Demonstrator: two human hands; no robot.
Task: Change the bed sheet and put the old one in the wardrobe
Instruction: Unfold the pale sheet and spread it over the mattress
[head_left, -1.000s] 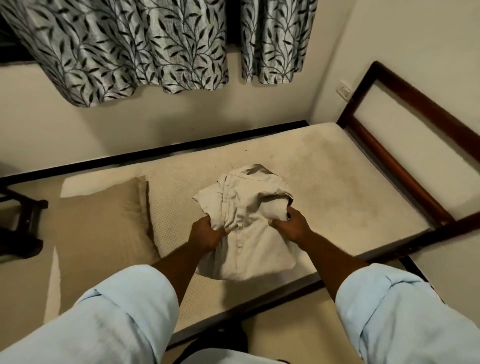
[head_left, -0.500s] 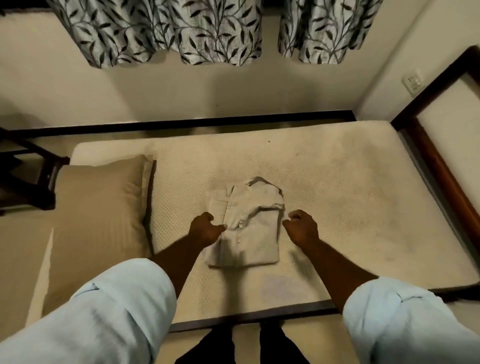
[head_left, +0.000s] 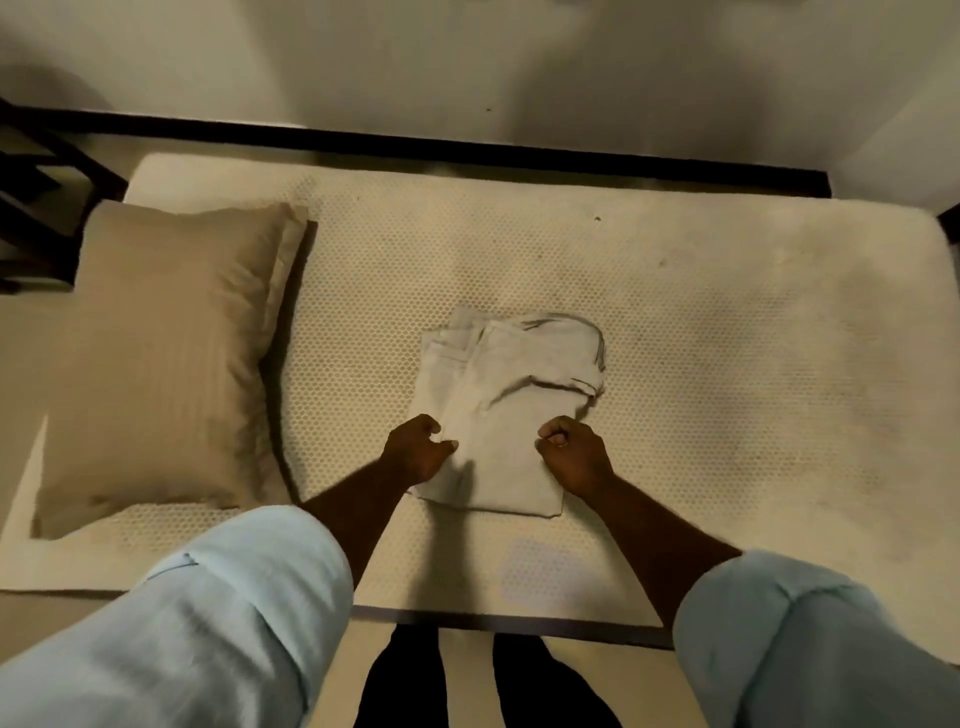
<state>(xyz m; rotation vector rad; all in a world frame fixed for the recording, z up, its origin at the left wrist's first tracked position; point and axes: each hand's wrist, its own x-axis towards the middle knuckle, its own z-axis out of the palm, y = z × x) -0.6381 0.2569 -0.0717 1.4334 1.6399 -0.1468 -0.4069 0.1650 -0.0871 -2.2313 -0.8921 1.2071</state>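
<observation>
A folded off-white bed sheet lies flat on the bare, honeycomb-patterned mattress, near its middle. My left hand is at the sheet's left edge, fingers curled and thumb pressed onto the cloth, pinching it. On the lower right edge my right hand sits with its fingers curled tight over the cloth. Both forearms reach in from below, with light blue sleeves rolled up.
A tan pillow lies at the left end of the mattress. The dark bed frame runs along the far wall. A dark wooden piece of furniture stands at the far left. My dark-trousered legs stand at the near bed edge.
The sheet, held up in both hands a second ago, now lies on the mattress. My hands let go, then closed in on its side edges again. The view tilted down.
</observation>
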